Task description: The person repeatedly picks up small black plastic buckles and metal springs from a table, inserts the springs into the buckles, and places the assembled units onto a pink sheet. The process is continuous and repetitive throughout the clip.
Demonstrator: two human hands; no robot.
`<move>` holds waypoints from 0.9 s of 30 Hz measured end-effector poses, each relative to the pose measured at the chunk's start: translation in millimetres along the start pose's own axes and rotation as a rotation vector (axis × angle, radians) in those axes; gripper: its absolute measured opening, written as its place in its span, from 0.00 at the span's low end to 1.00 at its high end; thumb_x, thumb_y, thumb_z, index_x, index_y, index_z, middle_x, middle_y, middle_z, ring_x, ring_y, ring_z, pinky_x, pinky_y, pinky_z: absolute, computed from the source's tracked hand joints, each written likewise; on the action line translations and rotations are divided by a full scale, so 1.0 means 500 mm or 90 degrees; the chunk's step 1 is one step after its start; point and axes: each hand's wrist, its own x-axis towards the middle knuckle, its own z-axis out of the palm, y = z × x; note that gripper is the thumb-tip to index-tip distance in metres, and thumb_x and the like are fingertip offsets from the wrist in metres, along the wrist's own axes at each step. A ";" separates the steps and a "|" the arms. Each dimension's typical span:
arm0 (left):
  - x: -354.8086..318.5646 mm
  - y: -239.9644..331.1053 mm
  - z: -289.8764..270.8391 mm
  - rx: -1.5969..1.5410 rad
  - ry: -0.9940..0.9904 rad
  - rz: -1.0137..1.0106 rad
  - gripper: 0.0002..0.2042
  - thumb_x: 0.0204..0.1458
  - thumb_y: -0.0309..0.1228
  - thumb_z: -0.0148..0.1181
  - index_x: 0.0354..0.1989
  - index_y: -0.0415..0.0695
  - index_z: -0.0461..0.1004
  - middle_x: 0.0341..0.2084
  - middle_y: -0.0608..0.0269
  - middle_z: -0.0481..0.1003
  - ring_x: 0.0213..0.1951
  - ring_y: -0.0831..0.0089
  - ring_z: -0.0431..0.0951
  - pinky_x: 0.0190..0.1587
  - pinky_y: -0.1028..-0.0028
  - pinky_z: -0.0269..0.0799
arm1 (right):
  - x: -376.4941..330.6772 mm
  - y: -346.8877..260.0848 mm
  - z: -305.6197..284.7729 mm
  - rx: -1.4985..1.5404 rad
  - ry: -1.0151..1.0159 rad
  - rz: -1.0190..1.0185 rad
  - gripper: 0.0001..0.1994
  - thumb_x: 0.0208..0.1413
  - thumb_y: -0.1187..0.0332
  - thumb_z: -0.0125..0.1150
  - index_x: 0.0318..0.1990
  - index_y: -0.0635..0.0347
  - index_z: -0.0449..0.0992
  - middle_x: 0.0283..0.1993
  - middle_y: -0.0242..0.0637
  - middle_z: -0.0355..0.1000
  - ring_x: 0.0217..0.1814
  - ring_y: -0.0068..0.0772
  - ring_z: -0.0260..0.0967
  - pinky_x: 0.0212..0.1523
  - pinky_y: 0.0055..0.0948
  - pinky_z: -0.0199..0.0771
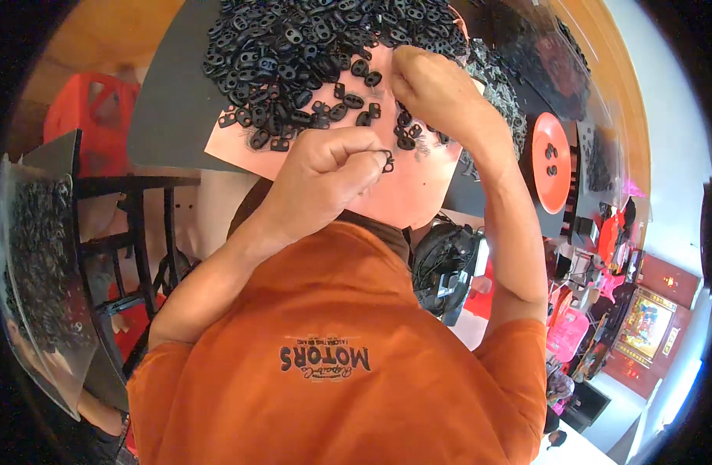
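Left hand (326, 167): 1, fingers curled, pinching 1 small black part (388, 161) at the fingertips, over the pink sheet (414, 194). Right hand (433, 85): 1, fingers curled downward beside the heap of black pieces (286, 46); cannot tell whether it grips anything. Loose pieces: several, scattered between the 2 hands. Red plate (550, 195): 1, right of the right forearm, bearing a few black pieces.

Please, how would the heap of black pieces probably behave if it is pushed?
The heap would probably spread, because its pieces lie loose. Single ones look flattish, so they likely slide rather than roll.
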 end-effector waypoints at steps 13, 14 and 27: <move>-0.002 0.002 0.001 0.009 0.021 -0.031 0.10 0.50 0.24 0.47 0.17 0.39 0.63 0.13 0.73 0.59 0.18 0.88 0.57 0.19 0.81 0.53 | -0.024 0.000 -0.017 0.221 0.098 0.107 0.04 0.48 0.74 0.51 0.30 0.67 0.69 0.21 0.35 0.67 0.19 0.19 0.60 0.21 0.24 0.63; -0.001 0.005 0.001 0.018 0.021 -0.040 0.10 0.50 0.24 0.47 0.17 0.39 0.64 0.13 0.73 0.60 0.18 0.87 0.58 0.19 0.81 0.54 | -0.026 0.001 -0.017 0.270 0.099 0.105 0.04 0.48 0.75 0.52 0.30 0.67 0.69 0.21 0.32 0.67 0.20 0.18 0.60 0.20 0.23 0.62; 0.002 0.004 0.008 -0.042 0.041 -0.025 0.08 0.55 0.32 0.49 0.31 0.42 0.71 0.16 0.74 0.65 0.17 0.89 0.56 0.18 0.86 0.49 | -0.125 -0.094 -0.077 0.641 -0.003 0.220 0.10 0.53 0.66 0.57 0.30 0.67 0.72 0.21 0.30 0.67 0.22 0.15 0.62 0.22 0.18 0.63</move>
